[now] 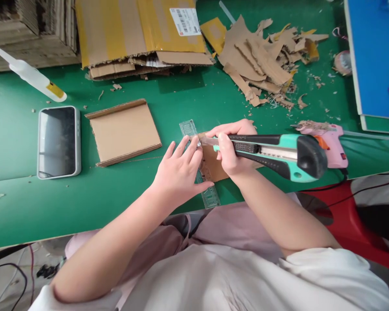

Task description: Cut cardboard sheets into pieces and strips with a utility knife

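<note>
My right hand is closed around a teal and black utility knife, its blade tip against a clear plastic ruler. The ruler lies over a small brown cardboard piece on the green table. My left hand lies with fingers spread flat on the ruler, pressing it down just left of the blade. Most of the ruler's middle is hidden under my hands.
A cut cardboard panel and a phone lie to the left. A pink glue gun sits behind the knife. Cardboard scraps, flattened boxes, a white glue bottle and a blue board line the back.
</note>
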The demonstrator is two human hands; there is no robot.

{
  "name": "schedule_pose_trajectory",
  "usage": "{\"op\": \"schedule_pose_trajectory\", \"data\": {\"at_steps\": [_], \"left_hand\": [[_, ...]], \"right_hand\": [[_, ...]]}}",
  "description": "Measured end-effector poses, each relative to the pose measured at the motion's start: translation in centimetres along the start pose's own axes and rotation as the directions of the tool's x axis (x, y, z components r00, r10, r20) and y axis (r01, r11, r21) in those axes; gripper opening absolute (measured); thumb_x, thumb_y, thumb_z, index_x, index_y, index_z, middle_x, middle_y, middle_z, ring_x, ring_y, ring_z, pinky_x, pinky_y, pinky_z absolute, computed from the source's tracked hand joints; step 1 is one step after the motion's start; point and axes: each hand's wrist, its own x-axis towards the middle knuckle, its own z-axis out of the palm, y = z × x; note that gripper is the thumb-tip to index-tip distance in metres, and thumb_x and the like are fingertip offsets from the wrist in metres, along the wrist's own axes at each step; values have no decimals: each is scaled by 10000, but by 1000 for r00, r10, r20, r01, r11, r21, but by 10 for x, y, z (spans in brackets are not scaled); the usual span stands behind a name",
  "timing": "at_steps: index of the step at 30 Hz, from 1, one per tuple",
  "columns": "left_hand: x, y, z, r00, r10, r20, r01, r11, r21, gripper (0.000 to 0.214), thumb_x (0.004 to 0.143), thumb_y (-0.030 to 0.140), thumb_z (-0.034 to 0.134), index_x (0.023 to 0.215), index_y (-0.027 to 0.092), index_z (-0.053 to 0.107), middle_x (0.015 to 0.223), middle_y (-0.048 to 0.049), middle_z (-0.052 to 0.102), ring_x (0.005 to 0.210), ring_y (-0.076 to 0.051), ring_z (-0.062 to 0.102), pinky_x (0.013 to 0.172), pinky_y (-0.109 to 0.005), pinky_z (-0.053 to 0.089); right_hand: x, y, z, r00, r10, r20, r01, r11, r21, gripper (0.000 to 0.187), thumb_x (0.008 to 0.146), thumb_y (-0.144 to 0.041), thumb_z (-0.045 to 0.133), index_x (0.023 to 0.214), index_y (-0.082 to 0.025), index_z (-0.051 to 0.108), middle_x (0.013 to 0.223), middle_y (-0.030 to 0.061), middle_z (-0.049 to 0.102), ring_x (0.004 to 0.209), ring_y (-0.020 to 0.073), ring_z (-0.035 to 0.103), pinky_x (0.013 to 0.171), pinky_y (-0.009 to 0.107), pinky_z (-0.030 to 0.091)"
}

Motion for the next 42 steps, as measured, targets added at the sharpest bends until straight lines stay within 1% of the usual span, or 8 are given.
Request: {"op": "schedule_pose_trajectory", "data": {"at_steps": [10, 13, 16, 20, 26, 30, 34, 42], "left_hand": [[2, 0, 1, 1000, -8, 7, 8, 1000, -17, 781, 761, 578, 584, 1328, 64, 431, 1478, -150, 352, 1369, -344, 305, 1093, -517, 303], [1, 0, 1, 1000, -4, -5, 4, 1000, -12, 775, 755, 584, 590, 1313, 66, 448, 1472, -159, 359, 1366, -345, 311, 1089, -520, 306], [1, 0, 1, 1000, -4, -10, 4, 1000, -5, 771, 756, 589, 587, 1308, 67, 455, 1465, -167, 367, 1360, -346, 325, 1079, -525, 318], [0, 0, 1, 1000, -4, -12, 4, 1000, 0, 764, 755, 587, 591, 1307, 76, 458, 1459, -177, 373, 1359, -347, 328, 1078, -524, 317], [1, -1, 0, 1000, -9, 8, 10, 1000, -8, 770, 758, 583, 588, 1317, 75, 440, 1472, -173, 353, 1365, -353, 312, 1083, -525, 306], [1, -1, 0, 1000, -7, 0, 7, 1000, -16, 730, 767, 577, 582, 1306, 103, 450, 1473, -170, 354, 1369, -348, 306, 1087, -522, 297], [0, 0, 1, 1000, -4, -14, 4, 1000, -17, 723, 769, 570, 580, 1306, 104, 449, 1474, -162, 355, 1366, -344, 315, 1087, -518, 301], [0, 0, 1, 1000, -4, -1, 4, 1000, -22, 769, 766, 574, 580, 1331, 76, 421, 1475, -169, 350, 1367, -358, 305, 1085, -534, 297]], "right_hand": [[7, -4, 3, 994, -46, 101, 58, 991, -118, 105, 861, -250, 490, 758, -243, 471, 716, 5, 607, 658, 129, 613, 610, 287, 533], [6, 1, 2, 997, -22, 79, 30, 994, -110, 148, 876, -309, 478, 751, -233, 494, 712, 4, 611, 626, 119, 597, 604, 290, 530], [1, 4, -2, 999, 48, 4, -48, 997, -59, 167, 884, -345, 483, 777, -228, 533, 768, 10, 643, 635, 116, 608, 627, 294, 537], [-4, 3, -6, 996, 64, -66, -65, 998, -15, 156, 884, -344, 490, 799, -227, 549, 792, 2, 656, 543, 86, 576, 540, 259, 517], [-3, 2, -3, 999, 41, -5, -40, 999, 3, 144, 881, -325, 480, 782, -225, 511, 774, 5, 649, 451, 57, 501, 449, 231, 467], [-2, 2, -3, 999, 9, 50, -7, 999, -33, 138, 880, -303, 471, 791, -217, 533, 777, 17, 646, 549, 86, 577, 519, 250, 508], [-1, 0, -3, 998, -39, 50, 42, 998, -56, 108, 867, -287, 492, 793, -224, 540, 780, 20, 653, 676, 124, 629, 635, 289, 542], [1, -3, -4, 999, 13, 43, -11, 998, -64, 155, 871, -332, 470, 766, -231, 525, 768, 20, 661, 579, 108, 609, 523, 263, 526]]}}
